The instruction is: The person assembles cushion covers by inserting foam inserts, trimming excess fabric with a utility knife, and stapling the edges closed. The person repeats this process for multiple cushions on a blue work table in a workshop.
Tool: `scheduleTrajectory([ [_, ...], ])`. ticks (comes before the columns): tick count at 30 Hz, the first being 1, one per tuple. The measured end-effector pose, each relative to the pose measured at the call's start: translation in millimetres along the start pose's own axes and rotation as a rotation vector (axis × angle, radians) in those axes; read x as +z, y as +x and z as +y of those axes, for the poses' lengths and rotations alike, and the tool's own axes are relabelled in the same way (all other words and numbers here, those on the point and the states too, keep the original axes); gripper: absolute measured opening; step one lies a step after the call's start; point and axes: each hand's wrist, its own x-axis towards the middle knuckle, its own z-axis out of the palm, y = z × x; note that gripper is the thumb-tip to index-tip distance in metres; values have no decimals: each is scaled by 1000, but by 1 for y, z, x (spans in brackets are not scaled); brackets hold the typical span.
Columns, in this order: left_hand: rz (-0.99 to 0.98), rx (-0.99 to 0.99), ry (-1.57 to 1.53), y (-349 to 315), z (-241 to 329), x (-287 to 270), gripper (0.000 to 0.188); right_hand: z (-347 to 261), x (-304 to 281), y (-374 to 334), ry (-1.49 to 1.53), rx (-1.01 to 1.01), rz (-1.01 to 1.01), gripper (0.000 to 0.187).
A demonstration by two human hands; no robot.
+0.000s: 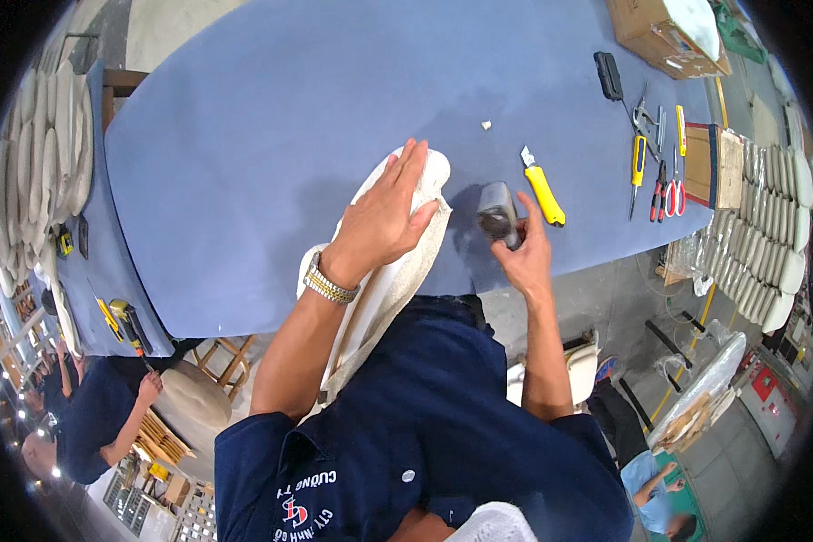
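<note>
My left hand lies flat with fingers stretched along a long cream padded piece, which rests on the table edge and slants down against my body. Its cloth edge hangs loose along the right side. In my right hand is a blurred grey and black tool, gripped just above the table, right of the padded piece and apart from it; its exact kind is unclear. A yellow utility knife with its blade out lies just beyond that hand.
Blue cloth covers the table. At right lie a yellow screwdriver, red-handled scissors, pliers and a black case. A cardboard box stands far right. Padded pieces are stacked left; a co-worker is lower left.
</note>
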Motion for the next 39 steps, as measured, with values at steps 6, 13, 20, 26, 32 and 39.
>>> scheduleTrajectory([
  [6,47,5,9,-1,0,4,77,-50,-23,-24,111,-622,-104,68],
  [13,53,-9,-18,-2,2,1,80,-59,-10,-22,181,-645,-145,66],
  [20,5,-77,6,0,7,-6,82,-75,-12,-23,82,-559,-201,65],
  [26,-54,-106,-17,4,10,-11,84,-86,-11,-25,68,-471,-209,61],
  [32,-37,-72,5,4,12,-2,83,-102,-21,-16,-33,-397,-277,59],
  [39,33,-71,40,7,12,7,83,-89,-10,-11,-71,-449,-216,58],
])
